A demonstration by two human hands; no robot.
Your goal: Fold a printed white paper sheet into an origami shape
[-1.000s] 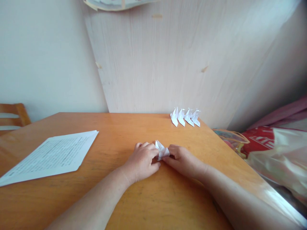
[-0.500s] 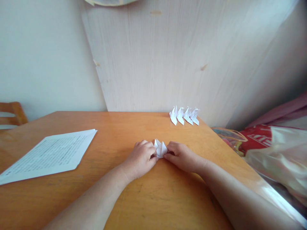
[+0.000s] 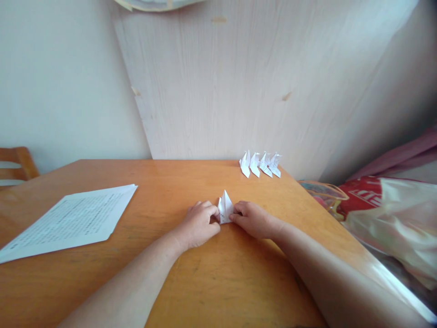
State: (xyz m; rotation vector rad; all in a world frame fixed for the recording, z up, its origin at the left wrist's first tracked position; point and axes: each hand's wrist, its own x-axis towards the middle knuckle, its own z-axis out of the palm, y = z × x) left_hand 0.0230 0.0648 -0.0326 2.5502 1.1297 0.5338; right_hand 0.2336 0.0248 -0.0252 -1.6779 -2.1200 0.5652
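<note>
A small folded white paper piece [image 3: 225, 209] stands on the wooden table [image 3: 218, 278], its tall pointed flap facing up and a shorter tip at its left. Faint marks show near its lower edge. My left hand [image 3: 201, 223] is closed on its left side, thumb and fingers pinching the edge. From the right, my right hand [image 3: 254, 218] pinches the other edge between thumb and fingers. The fingertips behind the paper are hidden.
Several folded paper cranes [image 3: 259, 165] stand in a row at the table's far right corner. A stack of printed sheets [image 3: 71, 223] lies at the left. Bags [image 3: 392, 218] sit beyond the right edge, and a wooden chair [image 3: 17, 164] stands far left.
The folded paper showed two separate points before; now one broad tall point faces up with a shorter tip at left. Both hands keep hold of it, with the fingers slightly shifted.
</note>
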